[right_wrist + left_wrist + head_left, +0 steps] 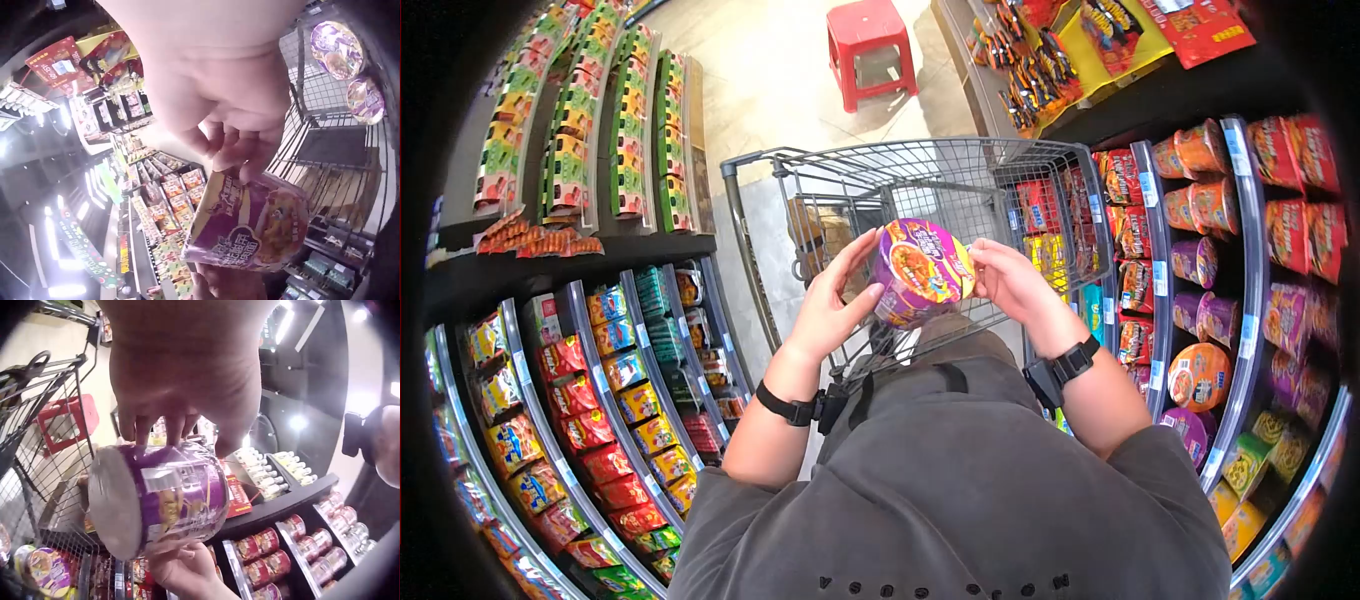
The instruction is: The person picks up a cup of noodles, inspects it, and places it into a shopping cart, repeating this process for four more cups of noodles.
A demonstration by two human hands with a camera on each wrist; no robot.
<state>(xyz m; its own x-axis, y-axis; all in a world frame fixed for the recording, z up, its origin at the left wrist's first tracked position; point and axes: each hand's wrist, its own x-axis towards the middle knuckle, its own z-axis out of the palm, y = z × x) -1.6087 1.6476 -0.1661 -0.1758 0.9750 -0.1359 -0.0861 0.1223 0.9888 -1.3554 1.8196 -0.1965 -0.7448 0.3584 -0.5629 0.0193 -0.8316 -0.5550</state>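
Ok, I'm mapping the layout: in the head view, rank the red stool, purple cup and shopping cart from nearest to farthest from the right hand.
1. Purple cup: touching the right hand, on its left.
2. Shopping cart: just beyond the cup.
3. Red stool: on the floor past the cart.

Clear air above the purple tub (918,262), the shopping cart's wire wall (960,168) beyond it, shelves (670,252) on either side

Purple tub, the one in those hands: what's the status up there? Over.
Left hand and right hand both holding purple tub. Tub tilted, off the shelves. Shopping cart beyond; nothing seen blocking.
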